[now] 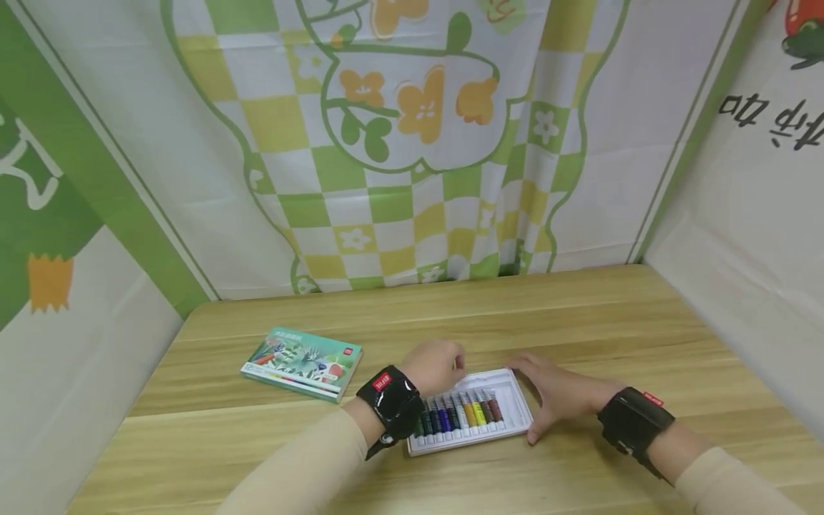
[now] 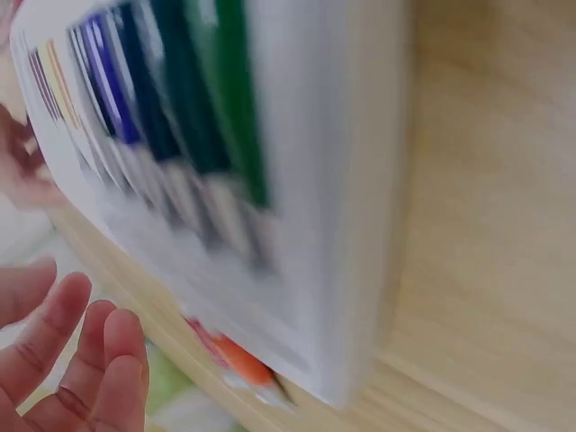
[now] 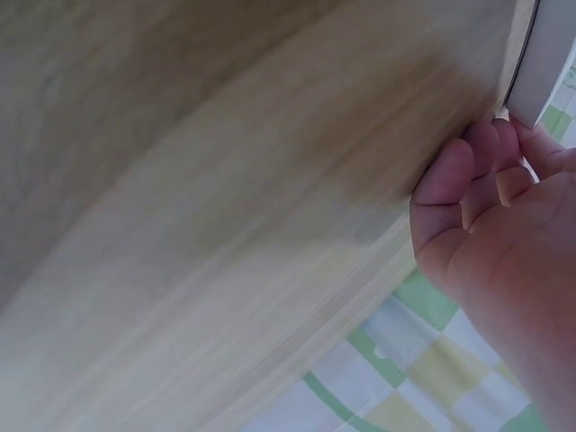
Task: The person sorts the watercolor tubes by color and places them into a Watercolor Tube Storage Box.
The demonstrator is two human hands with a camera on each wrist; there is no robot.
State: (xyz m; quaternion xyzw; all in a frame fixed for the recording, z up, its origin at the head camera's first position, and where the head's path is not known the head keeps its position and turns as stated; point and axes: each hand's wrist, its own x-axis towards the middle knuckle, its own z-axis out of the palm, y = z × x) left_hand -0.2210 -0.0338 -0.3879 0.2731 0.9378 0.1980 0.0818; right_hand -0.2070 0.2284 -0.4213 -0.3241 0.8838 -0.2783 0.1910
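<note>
A white plastic paint tray (image 1: 515, 400) lies on the wooden table (image 1: 579, 315) with a row of coloured paint tubes (image 1: 460, 413) in it. My left hand (image 1: 438, 365) hovers over the tray's back left part, above the tubes. In the left wrist view its fingers (image 2: 81, 360) hang loosely curled and hold nothing, beside the blurred tray (image 2: 360, 180) and tubes (image 2: 171, 99). My right hand (image 1: 556, 393) grips the tray's right end, fingers along the far corner and thumb at the near corner. In the right wrist view its fingers (image 3: 486, 207) curl against the white tray edge (image 3: 549, 63).
A flat green printed paint box (image 1: 302, 363) lies on the table to the left of the tray. Patterned green, yellow and white cloth walls (image 1: 412, 179) close in the table at the back and both sides. Black wrist cameras (image 1: 389, 404) sit on both forearms.
</note>
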